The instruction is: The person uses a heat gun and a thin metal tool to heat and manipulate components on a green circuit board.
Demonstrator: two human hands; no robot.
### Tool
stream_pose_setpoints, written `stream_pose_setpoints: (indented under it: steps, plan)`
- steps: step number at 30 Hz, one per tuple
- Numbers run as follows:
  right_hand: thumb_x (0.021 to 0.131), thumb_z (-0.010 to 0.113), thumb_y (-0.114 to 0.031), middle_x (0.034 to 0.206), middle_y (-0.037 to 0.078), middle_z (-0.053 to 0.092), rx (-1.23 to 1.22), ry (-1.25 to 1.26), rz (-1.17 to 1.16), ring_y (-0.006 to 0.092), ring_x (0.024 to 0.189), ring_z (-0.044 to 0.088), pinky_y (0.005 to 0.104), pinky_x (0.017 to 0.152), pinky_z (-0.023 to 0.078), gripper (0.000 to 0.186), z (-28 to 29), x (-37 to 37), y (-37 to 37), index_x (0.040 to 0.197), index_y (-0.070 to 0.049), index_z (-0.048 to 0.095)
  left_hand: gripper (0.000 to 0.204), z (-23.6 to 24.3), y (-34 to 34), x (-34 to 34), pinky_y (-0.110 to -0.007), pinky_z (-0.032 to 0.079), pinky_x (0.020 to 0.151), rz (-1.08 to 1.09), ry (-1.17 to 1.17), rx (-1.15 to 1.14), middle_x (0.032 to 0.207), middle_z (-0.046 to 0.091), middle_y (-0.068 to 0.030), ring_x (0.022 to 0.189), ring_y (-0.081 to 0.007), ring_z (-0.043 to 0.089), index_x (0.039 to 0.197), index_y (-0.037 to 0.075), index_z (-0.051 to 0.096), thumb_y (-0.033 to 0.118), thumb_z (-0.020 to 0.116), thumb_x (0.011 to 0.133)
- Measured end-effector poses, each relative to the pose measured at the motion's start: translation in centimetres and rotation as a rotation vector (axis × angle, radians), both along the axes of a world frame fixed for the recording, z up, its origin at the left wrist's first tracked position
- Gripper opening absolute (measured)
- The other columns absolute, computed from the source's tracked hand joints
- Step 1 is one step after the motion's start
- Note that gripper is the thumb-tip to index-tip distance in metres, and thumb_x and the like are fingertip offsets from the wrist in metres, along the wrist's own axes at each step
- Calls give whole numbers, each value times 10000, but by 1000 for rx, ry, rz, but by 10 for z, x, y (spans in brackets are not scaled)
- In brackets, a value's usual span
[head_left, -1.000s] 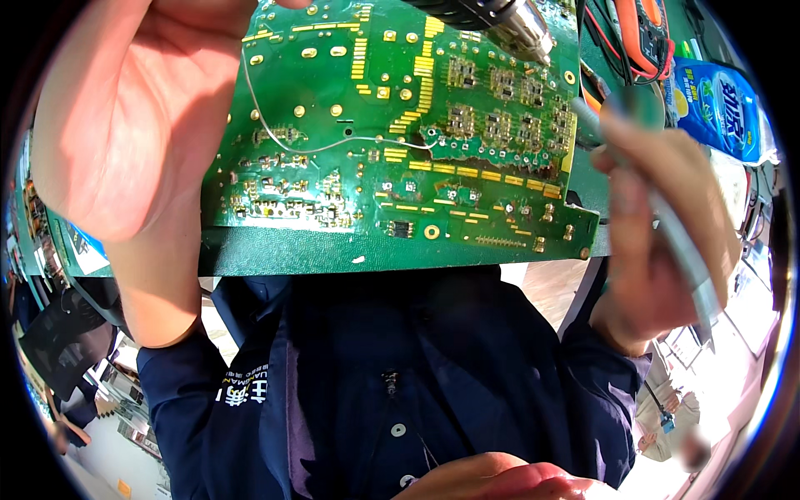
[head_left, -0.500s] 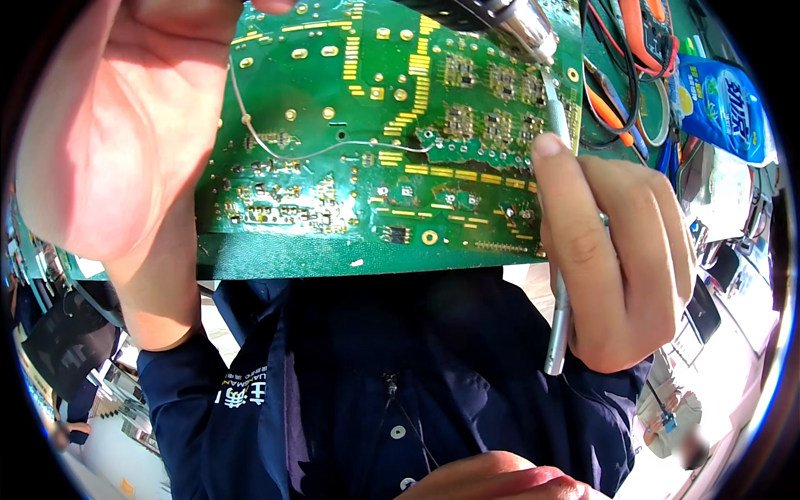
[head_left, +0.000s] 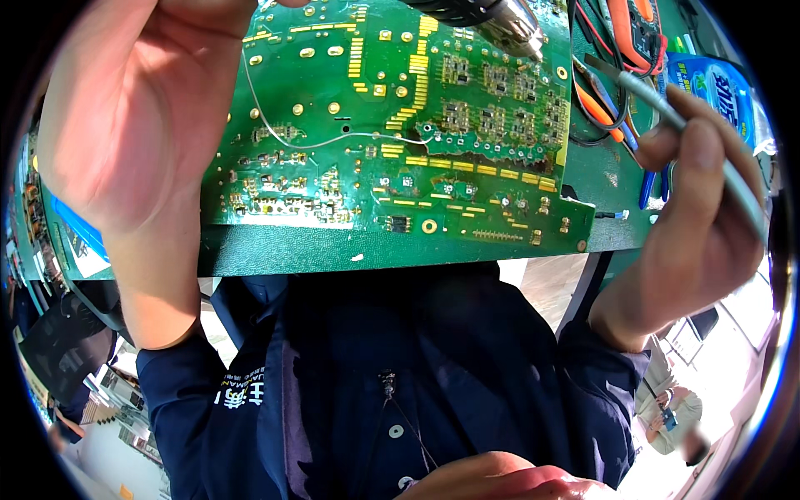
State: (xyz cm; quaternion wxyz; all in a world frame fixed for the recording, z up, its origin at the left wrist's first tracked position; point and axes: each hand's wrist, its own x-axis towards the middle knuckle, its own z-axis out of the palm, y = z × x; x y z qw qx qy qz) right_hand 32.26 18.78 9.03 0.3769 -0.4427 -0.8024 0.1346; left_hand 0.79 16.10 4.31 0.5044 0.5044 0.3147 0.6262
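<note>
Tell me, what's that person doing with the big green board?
A person in a dark blue work jacket is working at a green mat. The left hand holds the left edge of a large green circuit board with gold pads. The right hand grips slim grey metal tweezers, with the tips raised just past the board's right edge, not touching it. A thin pale wire curves across the board. A metal nozzle points down at the board's top edge.
</note>
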Motion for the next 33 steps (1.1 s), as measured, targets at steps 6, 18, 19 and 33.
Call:
stream_pose_setpoints:
  steps: [6, 18, 19, 33]
  plan:
    - [1015, 582, -130, 734, 83, 659, -235, 134, 62, 116, 656, 596, 224, 623, 459, 247, -12, 13, 26, 1063, 78, 708, 644, -4, 0, -4, -297, 549, 795, 14, 6, 7, 1211, 669, -203, 1039, -244, 685, 1344, -31, 540, 513, 347, 1057]
    - [1009, 599, -133, 726, 86, 662, -265, 126, 113, 123, 655, 604, 231, 630, 473, 242, -14, 12, 24, 1064, 74, 710, 652, -1, -2, -5, -276, 561, 766, 37, 21, 8, 1207, 670, -201, 1027, -234, 691, 1342, -29, 540, 523, 343, 1056]
    - [1009, 598, -134, 726, 88, 662, -277, 137, 112, 123, 654, 603, 231, 630, 472, 244, -14, 13, 23, 1064, 76, 710, 652, -1, -1, -5, -274, 562, 763, 33, 19, 9, 1207, 670, -200, 1026, -233, 692, 1342, -29, 540, 524, 343, 1056]
    - [998, 624, -135, 713, 88, 671, -200, 140, -26, 128, 647, 624, 231, 622, 490, 233, -19, -7, 9, 1028, 75, 720, 661, -2, -2, -3, -249, 577, 729, 54, 34, 9, 1202, 671, -197, 1011, -221, 699, 1339, -27, 540, 535, 339, 1055]
